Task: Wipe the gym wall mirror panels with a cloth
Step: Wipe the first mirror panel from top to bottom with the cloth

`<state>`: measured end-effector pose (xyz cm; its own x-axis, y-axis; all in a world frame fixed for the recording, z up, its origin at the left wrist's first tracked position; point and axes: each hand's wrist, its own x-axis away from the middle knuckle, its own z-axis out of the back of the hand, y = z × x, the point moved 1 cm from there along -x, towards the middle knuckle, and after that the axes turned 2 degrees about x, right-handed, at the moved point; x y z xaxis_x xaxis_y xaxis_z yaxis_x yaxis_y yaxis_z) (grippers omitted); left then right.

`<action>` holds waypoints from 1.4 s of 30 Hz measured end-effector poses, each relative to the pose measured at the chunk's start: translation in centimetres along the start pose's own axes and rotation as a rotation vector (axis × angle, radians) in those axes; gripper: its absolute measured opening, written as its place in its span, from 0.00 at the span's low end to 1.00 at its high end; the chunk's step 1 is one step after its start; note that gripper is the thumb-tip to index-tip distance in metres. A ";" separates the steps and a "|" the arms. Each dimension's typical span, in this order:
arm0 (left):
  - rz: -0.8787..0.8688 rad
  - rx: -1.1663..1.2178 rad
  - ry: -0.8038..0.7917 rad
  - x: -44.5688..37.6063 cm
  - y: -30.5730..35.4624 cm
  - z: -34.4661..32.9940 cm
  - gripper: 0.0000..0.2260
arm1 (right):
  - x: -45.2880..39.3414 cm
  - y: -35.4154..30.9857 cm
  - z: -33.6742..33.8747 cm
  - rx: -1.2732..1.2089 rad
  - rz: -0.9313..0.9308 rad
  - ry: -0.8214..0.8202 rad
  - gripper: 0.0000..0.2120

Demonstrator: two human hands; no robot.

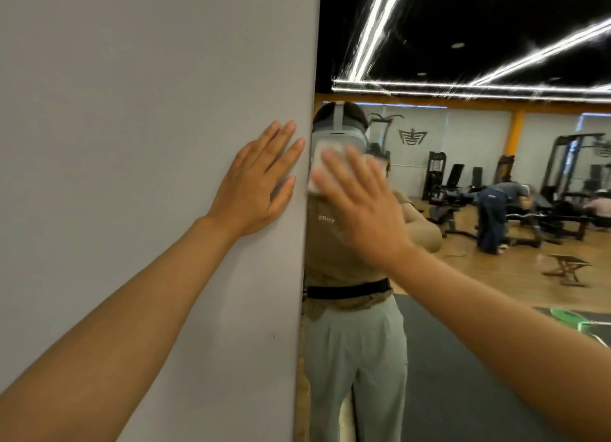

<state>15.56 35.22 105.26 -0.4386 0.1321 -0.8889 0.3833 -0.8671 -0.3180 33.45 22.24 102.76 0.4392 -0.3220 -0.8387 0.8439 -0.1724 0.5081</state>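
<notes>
Wall (132,143): plain grey, fills the left half of view.
Ceiling (496,18): black, crossed by bright light strips (373,31).
Floor (496,269): wood — dark mat (463,375) nearer.
Benches (456,190): black, against the far wall.
Person (496,216): bent over at a bench.
Stool (567,269): small, standing apart on the wood.

The left hand (256,180) rests flat, fingers straight, on the grey wall (139,143) just beside the mirror (463,276). The right hand (363,206), blurred, presses a white cloth (319,163) against the mirror near its edge with the wall
</notes>
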 end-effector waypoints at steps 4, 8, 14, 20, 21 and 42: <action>0.049 0.022 -0.043 -0.1 0.4 0.4 0.24 | 13.0 -5.9 -1.5 0.025 0.364 -0.285 0.31; 0.119 0.042 -0.114 -0.1 1.2 0.6 0.26 | 19.5 -6.9 -2.2 0.102 0.625 -0.477 0.30; 0.151 0.018 -0.121 -0.1 2.1 0.5 0.28 | 9.9 -1.9 0.3 -0.006 0.139 -0.189 0.30; 0.266 0.026 -0.083 -0.6 3.9 0.4 0.29 | 5.8 2.5 2.5 -0.020 -0.263 0.029 0.22; 0.283 0.029 -0.077 -0.6 4.2 0.3 0.29 | 7.6 1.6 2.1 -0.036 -0.224 0.017 0.24; 0.455 -0.031 0.004 -1.4 6.8 -0.7 0.33 | 15.6 12.7 7.3 -0.018 -0.197 -0.029 0.28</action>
<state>19.34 29.46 104.09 -0.2171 -0.2568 -0.9418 0.5601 -0.8229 0.0953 48.79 8.20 97.55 0.2564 -0.3108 -0.9153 0.9182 -0.2176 0.3311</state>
